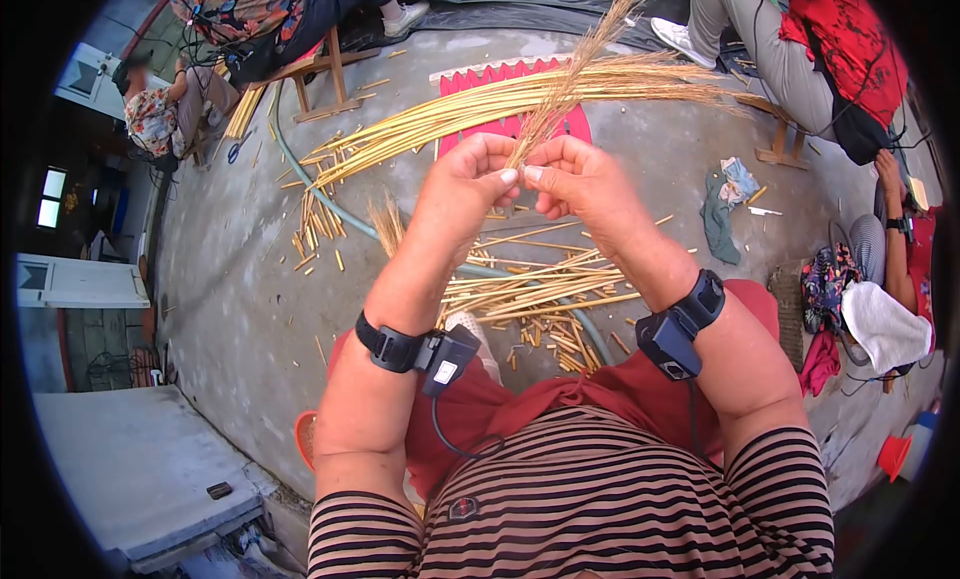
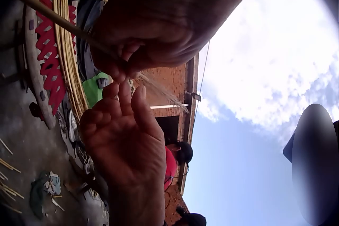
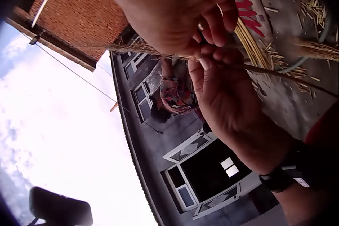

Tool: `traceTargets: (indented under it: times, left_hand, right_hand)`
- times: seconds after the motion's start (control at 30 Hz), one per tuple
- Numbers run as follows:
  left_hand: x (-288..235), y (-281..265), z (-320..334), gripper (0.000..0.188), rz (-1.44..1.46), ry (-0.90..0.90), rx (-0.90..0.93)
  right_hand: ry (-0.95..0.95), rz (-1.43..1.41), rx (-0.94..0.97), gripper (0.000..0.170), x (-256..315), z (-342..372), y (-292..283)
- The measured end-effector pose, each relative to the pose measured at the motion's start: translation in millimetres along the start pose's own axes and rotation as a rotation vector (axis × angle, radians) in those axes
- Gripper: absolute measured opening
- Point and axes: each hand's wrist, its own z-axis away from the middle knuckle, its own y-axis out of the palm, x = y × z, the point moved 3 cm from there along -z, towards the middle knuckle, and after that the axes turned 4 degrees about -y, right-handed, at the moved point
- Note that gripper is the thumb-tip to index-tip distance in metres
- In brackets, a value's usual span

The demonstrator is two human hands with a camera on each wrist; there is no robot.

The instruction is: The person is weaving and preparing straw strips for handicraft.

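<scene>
A broomcorn stalk with a feathery brown head (image 1: pixel 572 84) is held up in front of the chest. My left hand (image 1: pixel 468 179) grips it just under the head, thumb against curled fingers. From the other side my right hand (image 1: pixel 585 184) pinches at the same spot, its thumb tip close to the left thumb. In the left wrist view the bare stem (image 2: pixel 58 20) runs out past the left hand toward the camera side. The right wrist view shows the brush (image 3: pixel 140 48) leaving the hands one way and the stem the other.
A long bundle of stalks (image 1: pixel 440 114) lies across red zigzag webbing (image 1: pixel 490 76) ahead. Loose stalks (image 1: pixel 540 297) and cut pieces (image 1: pixel 570 347) litter the floor near my feet. A green hose (image 1: pixel 345 214) crosses the ground. Cloths (image 1: pixel 718 224) lie to the right; other people sit around.
</scene>
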Motion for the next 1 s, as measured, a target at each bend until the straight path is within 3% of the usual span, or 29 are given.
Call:
traceTargets:
  times: [0.43,1.0]
  left_hand:
    - [4.4,8.8,1.9,0.024,-0.141,0.033,-0.018]
    - [0.0,3.3,3.1,0.011,0.085,0.057,-0.01]
  right_hand:
    - [-0.175,0.111,-0.012,0.011,5.0,-1.5,0.9]
    - [-0.203,0.338,-0.068,0.006,11.4,-9.4,-10.4]
